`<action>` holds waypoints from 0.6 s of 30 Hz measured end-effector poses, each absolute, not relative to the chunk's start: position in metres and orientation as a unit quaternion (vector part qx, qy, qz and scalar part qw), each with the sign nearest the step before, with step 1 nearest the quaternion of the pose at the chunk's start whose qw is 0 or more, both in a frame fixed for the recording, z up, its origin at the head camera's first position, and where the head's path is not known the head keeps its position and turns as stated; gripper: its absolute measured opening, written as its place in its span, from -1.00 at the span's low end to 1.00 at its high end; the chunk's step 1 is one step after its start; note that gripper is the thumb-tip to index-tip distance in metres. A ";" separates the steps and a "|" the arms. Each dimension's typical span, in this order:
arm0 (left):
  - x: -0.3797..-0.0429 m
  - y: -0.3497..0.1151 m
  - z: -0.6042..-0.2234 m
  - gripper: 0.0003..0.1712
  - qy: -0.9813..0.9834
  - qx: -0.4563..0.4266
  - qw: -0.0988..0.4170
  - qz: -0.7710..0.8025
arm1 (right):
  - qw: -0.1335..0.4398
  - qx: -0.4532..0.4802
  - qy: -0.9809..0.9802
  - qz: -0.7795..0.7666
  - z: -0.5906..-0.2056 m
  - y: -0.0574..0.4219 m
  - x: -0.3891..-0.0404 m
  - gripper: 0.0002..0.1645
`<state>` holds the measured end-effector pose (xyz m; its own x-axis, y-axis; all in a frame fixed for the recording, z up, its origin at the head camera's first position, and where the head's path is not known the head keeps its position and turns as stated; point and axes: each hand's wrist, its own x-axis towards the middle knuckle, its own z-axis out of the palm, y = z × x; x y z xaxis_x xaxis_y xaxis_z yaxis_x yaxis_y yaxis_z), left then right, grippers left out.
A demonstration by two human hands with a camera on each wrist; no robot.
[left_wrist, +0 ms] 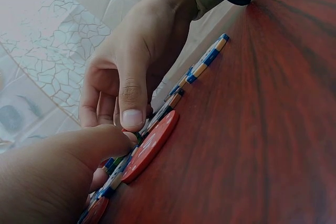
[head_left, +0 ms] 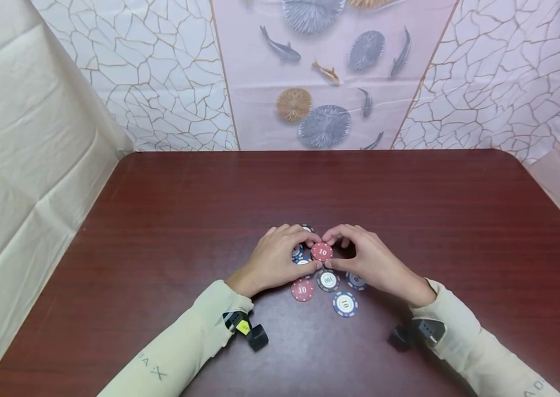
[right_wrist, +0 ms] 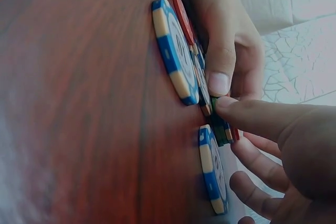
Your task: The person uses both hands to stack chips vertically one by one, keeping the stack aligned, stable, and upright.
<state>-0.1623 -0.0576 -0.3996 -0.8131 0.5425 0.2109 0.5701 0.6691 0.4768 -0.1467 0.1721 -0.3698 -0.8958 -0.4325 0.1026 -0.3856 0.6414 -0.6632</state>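
Observation:
A red poker chip marked 10 (head_left: 322,252) tops a small stack between the two hands; in the right wrist view a green chip (right_wrist: 220,129) shows low in it. My left hand (head_left: 276,258) grips the stack from the left, thumb at the near side and curled fingers at the far side. From the right, my right hand (head_left: 378,259) holds it likewise, its thumb (right_wrist: 252,111) meeting the left thumb (right_wrist: 220,61) at the near edge. A black-and-white 100 chip (head_left: 328,280) lies flat just in front of them.
More chips lie around the stack: a red one (head_left: 302,290) to the near left, a blue one (head_left: 345,304) nearest the person, and another blue one (head_left: 356,280) under the right hand's edge. Several are partly hidden beside the left hand. A patterned cloth (head_left: 160,82) hangs behind the table (head_left: 200,187).

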 end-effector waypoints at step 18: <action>-0.162 -0.057 -0.398 -0.50 -0.907 -0.315 0.030 -0.278 | 0.052 -0.241 0.900 -0.359 -0.367 0.181 -0.150 -0.47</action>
<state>-0.1625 -0.0569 -0.3982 -0.8001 0.5545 0.2286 0.5874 0.6472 0.4859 -0.1496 0.1812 -0.3673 -0.8783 -0.4716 0.0787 -0.3964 0.6261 -0.6715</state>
